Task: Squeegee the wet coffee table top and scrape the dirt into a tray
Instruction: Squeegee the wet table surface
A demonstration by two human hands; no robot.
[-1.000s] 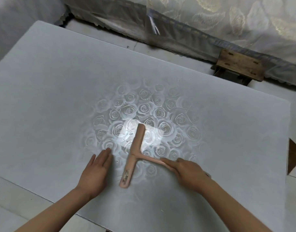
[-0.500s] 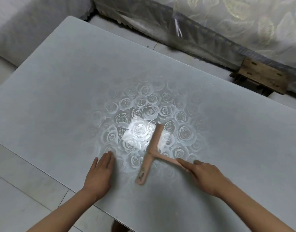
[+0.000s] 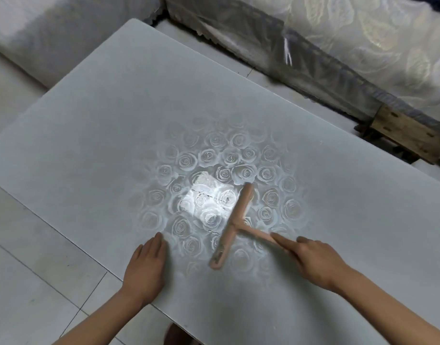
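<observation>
A pink T-shaped squeegee lies with its blade on the grey rose-patterned coffee table top. My right hand grips the end of its handle, index finger stretched along it. My left hand rests flat on the table near the front edge, left of the blade, fingers together and holding nothing. A wet, shiny patch with thin dark dirt lines sits just left of the blade's upper half. No tray is in view.
Pale tiled floor runs along the table's front-left edge. A plastic-covered sofa or mattress stands behind the table, with a wooden block under it at the right. A grey cushion fills the top left.
The view has shifted, so table and hands sit further right in frame. The squeegee stays in my right hand, its blade now at the right edge of the shiny patch. My left hand stays flat.
</observation>
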